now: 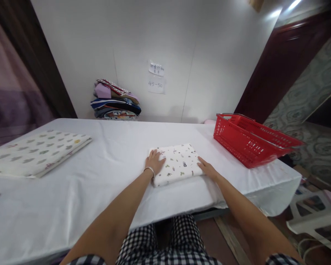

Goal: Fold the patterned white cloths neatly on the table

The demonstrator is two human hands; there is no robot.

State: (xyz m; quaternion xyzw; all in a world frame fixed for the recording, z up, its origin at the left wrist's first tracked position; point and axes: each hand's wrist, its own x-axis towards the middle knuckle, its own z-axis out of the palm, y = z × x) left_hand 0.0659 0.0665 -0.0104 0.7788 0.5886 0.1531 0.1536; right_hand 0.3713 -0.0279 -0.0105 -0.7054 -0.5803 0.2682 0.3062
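Note:
A folded white cloth with small printed figures lies flat on the white-covered table in front of me. My left hand rests on its left edge, fingers stretched out over the top, a bracelet at the wrist. At the opposite edge, my right hand touches the cloth's right side with its fingers extended. Neither hand grips it. Farther left, a larger folded white cloth with grey-green cloud-like prints lies by itself.
A red plastic basket with metal handles stands at the table's right end. Against the back wall sits a pile of folded fabrics. Paper notes are stuck to the wall. A white plastic stool is on the floor at right.

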